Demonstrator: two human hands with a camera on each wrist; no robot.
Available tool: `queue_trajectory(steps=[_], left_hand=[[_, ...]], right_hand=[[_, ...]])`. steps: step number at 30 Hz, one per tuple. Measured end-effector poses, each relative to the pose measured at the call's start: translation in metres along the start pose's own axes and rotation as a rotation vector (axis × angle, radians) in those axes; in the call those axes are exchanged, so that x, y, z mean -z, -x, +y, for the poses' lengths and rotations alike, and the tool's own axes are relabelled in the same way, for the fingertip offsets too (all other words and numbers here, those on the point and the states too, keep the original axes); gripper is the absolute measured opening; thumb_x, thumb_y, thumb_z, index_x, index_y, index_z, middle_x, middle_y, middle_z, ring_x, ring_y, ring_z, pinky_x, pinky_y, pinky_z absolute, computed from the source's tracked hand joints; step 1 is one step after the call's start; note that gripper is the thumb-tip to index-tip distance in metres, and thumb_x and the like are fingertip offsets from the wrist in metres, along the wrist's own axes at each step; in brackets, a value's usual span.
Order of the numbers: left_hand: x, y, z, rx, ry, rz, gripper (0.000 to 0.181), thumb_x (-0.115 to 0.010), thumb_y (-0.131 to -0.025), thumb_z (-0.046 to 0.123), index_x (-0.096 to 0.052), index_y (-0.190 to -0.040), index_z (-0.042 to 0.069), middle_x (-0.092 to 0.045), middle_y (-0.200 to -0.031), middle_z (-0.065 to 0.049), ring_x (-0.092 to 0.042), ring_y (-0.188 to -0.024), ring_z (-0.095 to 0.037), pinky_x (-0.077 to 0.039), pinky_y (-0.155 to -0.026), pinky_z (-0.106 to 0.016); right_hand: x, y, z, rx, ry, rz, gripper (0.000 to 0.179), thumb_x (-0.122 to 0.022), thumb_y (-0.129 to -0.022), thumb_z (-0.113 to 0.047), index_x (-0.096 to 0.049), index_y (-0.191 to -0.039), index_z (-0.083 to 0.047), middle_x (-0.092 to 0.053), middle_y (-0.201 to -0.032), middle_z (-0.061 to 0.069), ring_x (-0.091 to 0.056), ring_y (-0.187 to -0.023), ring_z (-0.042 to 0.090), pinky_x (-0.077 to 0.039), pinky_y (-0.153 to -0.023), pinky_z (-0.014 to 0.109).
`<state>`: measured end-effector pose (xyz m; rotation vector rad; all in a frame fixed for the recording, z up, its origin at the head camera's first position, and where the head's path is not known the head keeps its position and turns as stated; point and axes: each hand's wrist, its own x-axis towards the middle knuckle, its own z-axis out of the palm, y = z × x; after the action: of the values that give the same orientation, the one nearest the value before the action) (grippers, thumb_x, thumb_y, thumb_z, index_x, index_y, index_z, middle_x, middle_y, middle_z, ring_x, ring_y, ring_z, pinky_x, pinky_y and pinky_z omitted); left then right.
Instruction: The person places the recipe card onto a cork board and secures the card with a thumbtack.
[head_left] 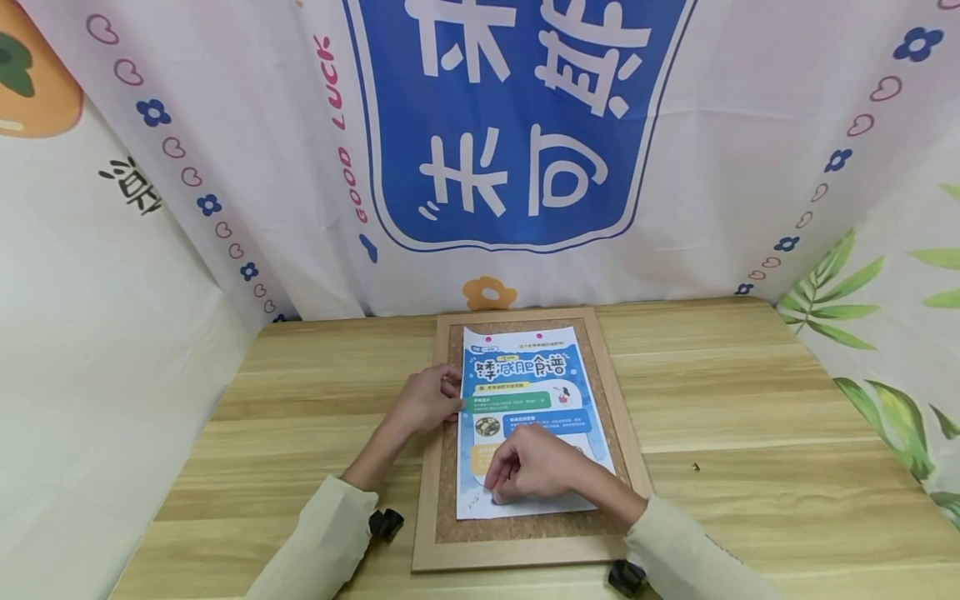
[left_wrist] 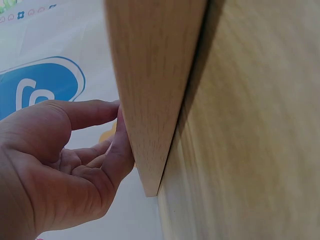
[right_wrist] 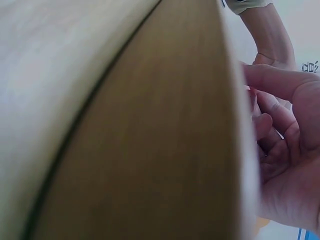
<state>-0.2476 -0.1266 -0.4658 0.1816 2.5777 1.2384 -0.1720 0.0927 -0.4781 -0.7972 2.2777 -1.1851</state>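
A printed blue-and-white poster (head_left: 525, 387) with Chinese lettering lies on a wood-framed corkboard (head_left: 622, 433). Two pink pushpins (head_left: 539, 336) show along its top edge. My left hand (head_left: 433, 398) rests at the poster's left edge, fingers loosely bent. In the left wrist view, that hand's thumb and index finger (left_wrist: 120, 150) come together beside the frame. Over the poster's lower left part, my right hand (head_left: 536, 467) has its fingers curled, thumb and index fingertips close together low on the sheet. Whether something small sits between these fingertips is hidden. The frame's side blocks the right wrist view of them.
Beneath the corkboard is a wood-grain table (head_left: 322, 358). A tiny brass-coloured object (head_left: 695, 467) lies on it, right of the board. A patterned cloth (head_left: 300, 167) hangs behind the table. Black devices (head_left: 386, 524) sit at both wrists.
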Motion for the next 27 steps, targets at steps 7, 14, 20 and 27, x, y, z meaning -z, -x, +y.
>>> queue_trajectory(steps=[7,14,20,27], left_hand=[[0.0000,-0.0001,0.0003,0.008,0.001,-0.005,0.038,-0.073,-0.097,0.000,-0.063,-0.134,-0.003,-0.076,-0.103,-0.016,-0.073,-0.077,-0.018,-0.066,-0.066,-0.029],[-0.0007,-0.0002,-0.0001,0.005,0.006,-0.001,0.038,-0.073,-0.096,-0.001,-0.064,-0.133,-0.003,-0.075,-0.102,-0.017,-0.073,-0.076,-0.019,-0.066,-0.065,-0.029],[-0.0013,-0.0002,-0.0007,0.002,0.001,0.000,0.038,-0.073,-0.096,-0.001,-0.064,-0.133,-0.003,-0.075,-0.102,-0.017,-0.073,-0.076,-0.019,-0.066,-0.066,-0.029],[-0.0007,-0.0011,-0.0007,-0.004,-0.001,-0.001,0.038,-0.073,-0.096,-0.001,-0.064,-0.133,-0.004,-0.075,-0.101,-0.017,-0.073,-0.075,-0.019,-0.066,-0.066,-0.029]], right_hand=[[-0.0003,0.0000,0.0015,0.001,-0.006,0.009,0.009,-0.088,-0.083,-0.004,-0.084,-0.084,-0.012,-0.077,-0.073,-0.006,-0.067,-0.065,0.001,-0.057,-0.062,0.016],[-0.0008,0.0004,0.0014,-0.006,-0.010,0.018,0.009,-0.088,-0.083,-0.004,-0.084,-0.084,-0.012,-0.077,-0.072,-0.006,-0.067,-0.065,0.001,-0.057,-0.062,0.016],[-0.0014,0.0006,0.0021,-0.002,-0.010,0.024,0.010,-0.088,-0.082,-0.003,-0.084,-0.083,-0.012,-0.077,-0.072,-0.006,-0.067,-0.064,0.001,-0.058,-0.063,0.017],[-0.0016,-0.0011,0.0031,-0.007,-0.001,0.030,0.011,-0.089,-0.082,-0.004,-0.084,-0.083,-0.013,-0.077,-0.072,-0.006,-0.068,-0.064,0.002,-0.059,-0.063,0.017]])
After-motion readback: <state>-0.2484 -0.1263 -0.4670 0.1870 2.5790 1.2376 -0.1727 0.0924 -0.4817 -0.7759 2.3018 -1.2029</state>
